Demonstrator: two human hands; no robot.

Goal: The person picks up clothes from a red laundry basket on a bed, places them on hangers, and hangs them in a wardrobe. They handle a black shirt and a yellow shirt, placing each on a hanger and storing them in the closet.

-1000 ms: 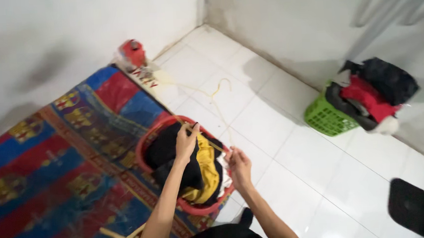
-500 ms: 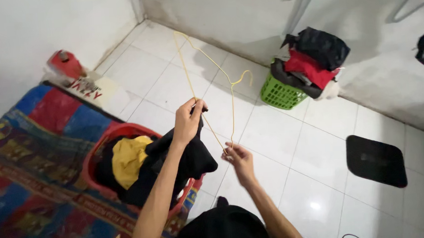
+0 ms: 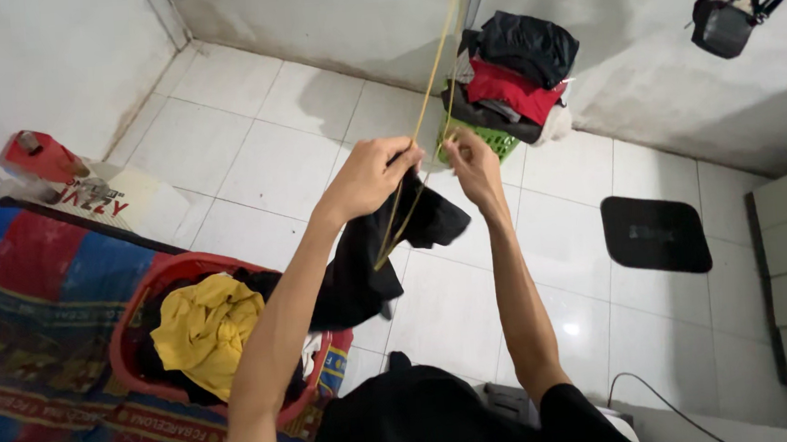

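Observation:
My left hand [image 3: 370,175] grips a black garment [image 3: 377,250] that hangs down from it, together with the lower part of a thin yellow wire hanger [image 3: 423,117]. My right hand [image 3: 472,160] pinches the same hanger a little to the right, at chest height. The hanger stands nearly upright, its top running out of view. Below the garment sits a red laundry basket [image 3: 136,304] with a yellow garment [image 3: 205,328] and dark clothes in it.
A green basket [image 3: 489,140] piled with red and black clothes stands by the far wall. A black mat [image 3: 656,233] lies on the white tiles at right. A red, blue and yellow patterned mattress [image 3: 22,321] lies at left, a red bottle [image 3: 41,158] beyond it.
Both hands have risen with the hanger and the black garment, which now hangs clear above the red basket. My right hand moved up close to the left. The view tilted toward the far wall.

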